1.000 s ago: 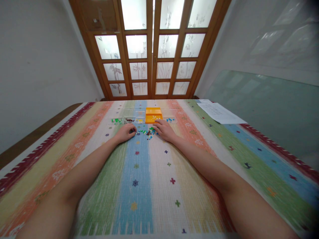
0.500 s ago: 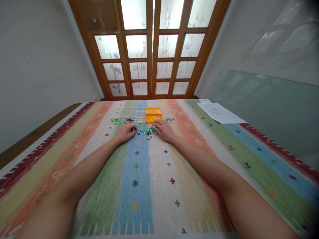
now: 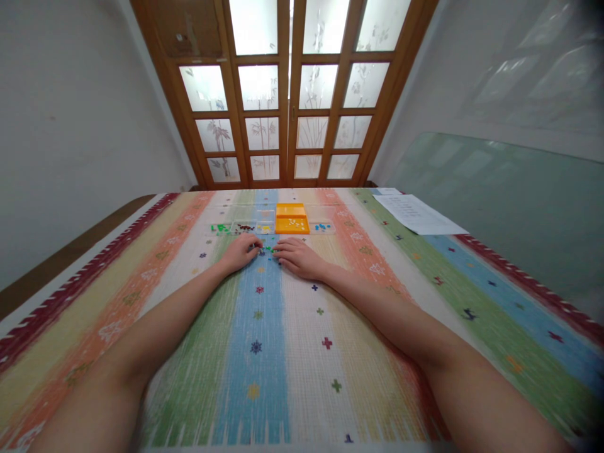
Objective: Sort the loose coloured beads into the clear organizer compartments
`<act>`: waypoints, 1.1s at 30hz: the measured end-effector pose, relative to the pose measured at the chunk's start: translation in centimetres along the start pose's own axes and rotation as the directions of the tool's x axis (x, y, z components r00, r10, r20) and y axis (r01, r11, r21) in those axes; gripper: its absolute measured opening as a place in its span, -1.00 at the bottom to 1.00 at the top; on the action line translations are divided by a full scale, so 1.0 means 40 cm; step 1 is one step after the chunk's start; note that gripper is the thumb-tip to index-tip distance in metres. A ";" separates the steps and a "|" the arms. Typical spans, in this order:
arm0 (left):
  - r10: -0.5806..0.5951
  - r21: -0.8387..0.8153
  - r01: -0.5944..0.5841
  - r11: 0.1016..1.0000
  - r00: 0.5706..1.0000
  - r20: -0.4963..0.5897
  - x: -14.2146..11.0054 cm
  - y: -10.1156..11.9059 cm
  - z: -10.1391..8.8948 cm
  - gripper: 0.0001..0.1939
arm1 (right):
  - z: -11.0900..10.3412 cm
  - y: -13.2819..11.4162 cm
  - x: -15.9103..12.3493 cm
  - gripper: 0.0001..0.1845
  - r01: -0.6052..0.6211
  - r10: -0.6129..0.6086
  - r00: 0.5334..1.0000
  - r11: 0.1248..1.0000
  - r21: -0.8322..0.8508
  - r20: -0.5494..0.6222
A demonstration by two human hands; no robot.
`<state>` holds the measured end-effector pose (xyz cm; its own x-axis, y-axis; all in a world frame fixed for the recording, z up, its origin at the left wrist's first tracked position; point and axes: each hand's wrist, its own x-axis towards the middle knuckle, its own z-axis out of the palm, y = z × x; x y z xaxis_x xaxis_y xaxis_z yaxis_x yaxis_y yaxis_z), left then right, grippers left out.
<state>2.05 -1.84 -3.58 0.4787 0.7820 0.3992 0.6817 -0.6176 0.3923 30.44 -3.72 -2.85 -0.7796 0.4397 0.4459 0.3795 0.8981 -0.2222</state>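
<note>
A small heap of tiny coloured pieces lies on the striped tablecloth, far out in front of me. My left hand rests at the heap's left edge with its fingers curled, fingertips among the pieces. My right hand lies palm down over the heap's right part, fingers stretched toward the left hand and hiding most of the pieces. Whether either hand pinches a piece is too small to make out. Just beyond stands an orange tray holding a few light pieces.
Clear sorting boxes flank the orange tray: one with green pieces, one with dark pieces, one with blue pieces. A sheet of paper lies at the far right. A glass pane leans against the right wall. Wooden doors stand behind the table.
My right hand has slid left and toward me, from beside the orange tray onto the heap of pieces, covering most of it. The left hand has barely shifted.
</note>
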 end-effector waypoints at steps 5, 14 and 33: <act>-0.046 0.006 0.047 0.999 0.997 -0.054 -0.001 -0.027 0.003 -0.84 | 0.009 -0.023 0.006 -0.63 0.066 -0.068 0.995 0.997 0.033 0.075; -0.037 0.014 0.038 0.999 0.997 -0.066 -0.002 -0.034 0.005 -0.83 | 0.022 -0.017 0.002 -0.60 0.060 -0.062 0.993 0.998 0.017 0.100; 0.058 0.006 -0.059 0.998 0.997 0.054 -0.005 -0.036 0.004 -0.73 | -0.036 0.182 -0.068 -0.59 -0.640 0.543 0.732 0.755 -0.141 -0.412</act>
<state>1.06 -1.10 -4.33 0.5469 0.7482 0.3757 0.6557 -0.6618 0.3634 36.05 1.63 -4.43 -0.1594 0.8112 0.5626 0.8558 0.3976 -0.3309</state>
